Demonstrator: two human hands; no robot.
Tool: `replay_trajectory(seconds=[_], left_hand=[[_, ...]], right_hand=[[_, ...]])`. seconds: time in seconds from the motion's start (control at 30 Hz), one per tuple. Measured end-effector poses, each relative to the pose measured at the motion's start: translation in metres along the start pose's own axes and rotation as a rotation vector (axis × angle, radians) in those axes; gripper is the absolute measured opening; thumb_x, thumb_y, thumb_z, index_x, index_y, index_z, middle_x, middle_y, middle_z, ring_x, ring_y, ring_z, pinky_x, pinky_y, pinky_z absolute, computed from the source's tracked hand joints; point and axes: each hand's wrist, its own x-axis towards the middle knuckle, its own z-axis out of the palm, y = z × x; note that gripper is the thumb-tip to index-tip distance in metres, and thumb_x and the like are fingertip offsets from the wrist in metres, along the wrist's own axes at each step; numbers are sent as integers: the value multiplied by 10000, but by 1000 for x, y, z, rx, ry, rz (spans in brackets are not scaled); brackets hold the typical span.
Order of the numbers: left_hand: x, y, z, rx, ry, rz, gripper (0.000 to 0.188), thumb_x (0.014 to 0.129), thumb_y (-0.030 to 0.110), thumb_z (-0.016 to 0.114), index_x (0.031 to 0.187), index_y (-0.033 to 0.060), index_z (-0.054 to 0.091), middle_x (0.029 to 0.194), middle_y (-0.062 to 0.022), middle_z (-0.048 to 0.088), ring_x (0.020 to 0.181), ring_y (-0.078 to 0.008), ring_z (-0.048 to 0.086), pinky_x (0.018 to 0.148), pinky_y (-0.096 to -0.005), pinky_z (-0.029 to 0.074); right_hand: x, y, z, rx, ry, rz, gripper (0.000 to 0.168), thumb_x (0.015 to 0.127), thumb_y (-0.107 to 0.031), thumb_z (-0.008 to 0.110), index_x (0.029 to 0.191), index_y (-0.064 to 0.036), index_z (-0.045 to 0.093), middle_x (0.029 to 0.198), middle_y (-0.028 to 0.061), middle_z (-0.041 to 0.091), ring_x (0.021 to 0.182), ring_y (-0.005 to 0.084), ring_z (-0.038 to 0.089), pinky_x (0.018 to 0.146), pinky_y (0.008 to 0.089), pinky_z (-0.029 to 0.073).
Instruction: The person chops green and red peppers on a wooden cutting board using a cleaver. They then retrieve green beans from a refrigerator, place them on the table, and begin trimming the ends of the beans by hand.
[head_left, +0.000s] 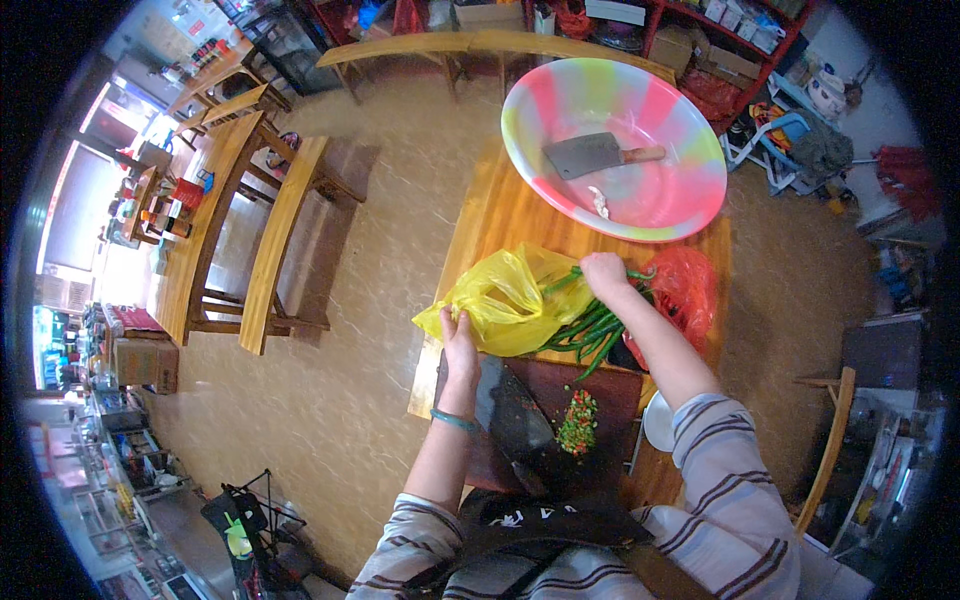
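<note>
My left hand (460, 341) grips the left end of a yellow plastic bag (502, 300). Long green chili peppers (592, 330) spill from the bag's right side, and my right hand (606, 276) is closed around some of them at its mouth. A red plastic bag (686, 292) lies against the peppers on the right. Nearer to me, a dark cutting board (525, 427) bears a small heap of chopped green and red pepper (577, 426). Beyond the bags, a cleaver (589, 154) and a small whitish scrap (599, 202) rest in a large multicoloured plastic basin (675, 187).
The wooden table (480, 217) carries all this. A white bowl (659, 424) is partly hidden beside my right forearm. To the left stand a long wooden bench (281, 247) and a table (217, 225) with bottles. Another bench (480, 43) and red shelves stand beyond the basin.
</note>
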Motion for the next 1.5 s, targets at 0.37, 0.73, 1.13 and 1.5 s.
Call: replay_trajectory(seconds=[0.37, 0.73, 1.13, 1.5], left_hand=[[-69, 55, -8, 187, -89, 194, 191, 810, 74, 453, 991, 17, 465, 925, -66, 515, 847, -150, 477, 785, -266, 375], [-162, 24, 1, -76, -534, -191, 163, 844, 98, 444, 978, 4, 439, 878, -83, 579, 741, -114, 539, 717, -237, 427], [-191, 56, -35, 263, -856, -220, 191, 851, 120, 432, 953, -19, 514, 728, -29, 545, 626, -83, 475, 600, -201, 400], [-187, 38, -65, 321, -1032, -268, 161, 842, 98, 446, 902, -17, 543, 686, -12, 531, 611, -73, 462, 579, -197, 391]], right_hand=[[-130, 32, -79, 1335, -156, 255, 168, 723, -196, 595, 651, -45, 587, 612, 46, 582, 589, 141, 549, 600, 289, 432], [-215, -118, -100, 1680, -149, 255, 226, 761, -185, 574, 884, 5, 584, 732, 55, 611, 666, 95, 551, 648, 249, 433], [-234, -149, -155, 1796, -3, 239, 100, 760, -87, 571, 749, 12, 578, 656, 24, 570, 596, 80, 513, 561, 228, 423], [-260, -180, -134, 2034, -123, 497, 116, 764, -123, 571, 719, -17, 557, 586, 17, 515, 438, 39, 386, 385, 170, 268]])
